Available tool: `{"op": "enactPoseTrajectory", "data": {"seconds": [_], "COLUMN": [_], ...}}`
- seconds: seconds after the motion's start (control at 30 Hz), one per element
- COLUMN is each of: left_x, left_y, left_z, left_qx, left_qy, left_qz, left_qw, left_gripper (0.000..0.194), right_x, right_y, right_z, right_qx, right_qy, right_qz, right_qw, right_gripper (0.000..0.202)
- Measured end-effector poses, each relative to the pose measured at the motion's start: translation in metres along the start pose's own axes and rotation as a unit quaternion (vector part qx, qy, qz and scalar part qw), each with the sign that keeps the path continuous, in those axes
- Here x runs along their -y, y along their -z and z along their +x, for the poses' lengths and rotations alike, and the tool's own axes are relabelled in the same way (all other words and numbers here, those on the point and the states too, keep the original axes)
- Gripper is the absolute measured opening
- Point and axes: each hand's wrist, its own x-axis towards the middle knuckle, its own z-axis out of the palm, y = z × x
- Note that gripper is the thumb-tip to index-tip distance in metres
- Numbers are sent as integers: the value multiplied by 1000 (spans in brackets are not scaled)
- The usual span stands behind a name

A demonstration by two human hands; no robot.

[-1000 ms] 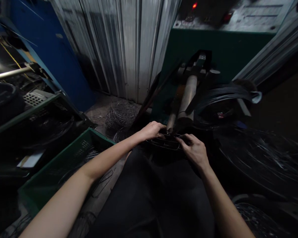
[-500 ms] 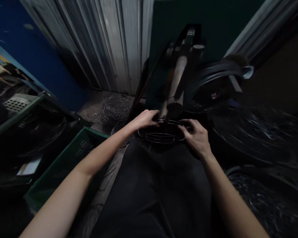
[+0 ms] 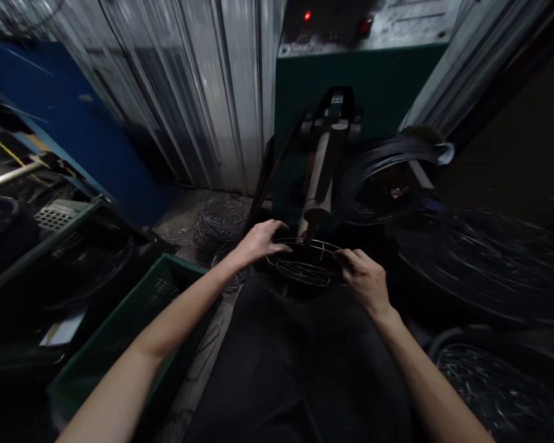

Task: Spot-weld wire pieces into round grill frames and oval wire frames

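A round wire frame (image 3: 305, 275) lies below the tip of the machine's arm (image 3: 317, 184), above my dark apron. At its left rim my left hand (image 3: 264, 241) has thumb and fingers spread apart, with the rim beside them and no clear grip on it. On the opposite side, my right hand (image 3: 364, 275) has its fingers bent together around the rim, pinching the wire. The machine's lower tip (image 3: 307, 234) is close to the back edge of the wire frame, between my hands.
A green crate (image 3: 106, 332) stands at the left, near wire coils (image 3: 221, 221) on the floor. At the right are a hanging wire coil (image 3: 388, 166) and a tub of small metal pieces (image 3: 484, 369). Behind stands the green machine body (image 3: 364, 74).
The view has tilted up, showing a red light on the machine. My left hand's fingers are further apart. My right hand's fingers have curled in more, and the wire frame has turned.
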Motion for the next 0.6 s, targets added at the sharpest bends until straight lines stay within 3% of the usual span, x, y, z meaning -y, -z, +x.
{"op": "enactPoseTrajectory", "data": {"seconds": [0.07, 0.23, 0.6], "left_x": [-8, -15, -13], "left_y": [-5, -14, -19], "left_z": [4, 16, 12], "left_qx": [20, 109, 103], "left_qy": [-17, -11, -28], "left_qz": [42, 59, 52], "left_qw": [999, 992, 993], "left_gripper": [52, 32, 30], "right_x": [10, 23, 27], "right_y": [-4, -8, -8], "right_z": [0, 3, 19], "right_qx": [3, 26, 44], "right_qy": [4, 24, -67], "right_qz": [-34, -44, -9], "right_qw": [999, 998, 997], "right_gripper": [26, 26, 66]}}
